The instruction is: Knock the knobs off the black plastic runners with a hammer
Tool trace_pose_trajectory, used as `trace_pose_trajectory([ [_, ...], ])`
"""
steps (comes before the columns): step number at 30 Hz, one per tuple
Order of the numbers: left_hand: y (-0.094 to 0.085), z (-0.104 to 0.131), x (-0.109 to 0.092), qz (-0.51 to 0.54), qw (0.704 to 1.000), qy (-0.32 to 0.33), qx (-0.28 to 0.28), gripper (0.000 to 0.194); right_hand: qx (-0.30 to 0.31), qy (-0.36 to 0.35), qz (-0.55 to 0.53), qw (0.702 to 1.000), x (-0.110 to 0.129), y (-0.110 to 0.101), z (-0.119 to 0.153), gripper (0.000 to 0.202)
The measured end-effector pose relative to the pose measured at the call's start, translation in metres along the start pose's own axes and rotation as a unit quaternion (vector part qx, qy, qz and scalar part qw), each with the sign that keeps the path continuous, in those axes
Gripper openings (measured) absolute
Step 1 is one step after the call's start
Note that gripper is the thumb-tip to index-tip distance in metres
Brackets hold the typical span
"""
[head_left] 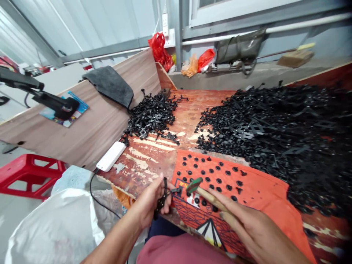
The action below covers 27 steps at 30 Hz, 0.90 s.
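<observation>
My right hand (244, 220) is closed round the wooden handle of a small hammer (210, 198). Its greenish head is over the orange printed cloth (264, 189) at the table's front edge. Just left of the head, my left hand (150, 196) grips a black jointed strip (162, 201) with small shiny rivets. One thin end of the strip reaches onto the cloth, near a small round piece; whether they are joined I cannot tell. Several black round caps (219, 180) are spread in loose rows on the cloth.
A large heap of black jointed strips (247, 124) covers the table's right side. A smaller heap (152, 115) lies at the back left. A white power strip (111, 157) rests on the left edge, its cable hanging down. A wooden board (90, 135) borders the left.
</observation>
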<state>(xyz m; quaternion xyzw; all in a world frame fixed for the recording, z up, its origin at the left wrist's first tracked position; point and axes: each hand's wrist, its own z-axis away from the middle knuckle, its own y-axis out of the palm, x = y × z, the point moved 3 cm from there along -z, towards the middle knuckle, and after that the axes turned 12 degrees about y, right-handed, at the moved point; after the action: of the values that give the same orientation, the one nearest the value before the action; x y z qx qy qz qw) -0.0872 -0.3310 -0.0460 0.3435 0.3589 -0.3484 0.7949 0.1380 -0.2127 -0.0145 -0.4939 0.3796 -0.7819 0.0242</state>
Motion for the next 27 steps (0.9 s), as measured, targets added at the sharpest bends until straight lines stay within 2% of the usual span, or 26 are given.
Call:
trace_pose_trajectory([
  [4, -0.001, 0.0, 0.002, 0.015, 1.0, 0.005, 0.006, 0.052, 0.013, 0.019, -0.027, 0.999, -0.005, -0.001, 0.006, 0.051],
  [8, 0.003, 0.001, 0.004, -0.007, 0.999, 0.049, 0.005, 0.035, -0.002, 0.022, -0.04, 0.999, 0.0, -0.003, 0.011, 0.05],
  [19, 0.001, -0.004, 0.004, -0.039, 0.997, 0.062, -0.017, 0.041, -0.028, 0.057, -0.026, 0.998, -0.008, -0.011, 0.024, 0.049],
  [25, 0.006, -0.008, 0.003, -0.121, 0.989, 0.07, -0.058, 0.044, -0.032, 0.069, -0.01, 0.997, -0.013, -0.007, 0.026, 0.045],
  [27, 0.009, -0.008, 0.0, -0.137, 0.986, 0.072, -0.067, 0.045, -0.03, 0.053, 0.011, 0.998, -0.011, -0.005, 0.022, 0.047],
])
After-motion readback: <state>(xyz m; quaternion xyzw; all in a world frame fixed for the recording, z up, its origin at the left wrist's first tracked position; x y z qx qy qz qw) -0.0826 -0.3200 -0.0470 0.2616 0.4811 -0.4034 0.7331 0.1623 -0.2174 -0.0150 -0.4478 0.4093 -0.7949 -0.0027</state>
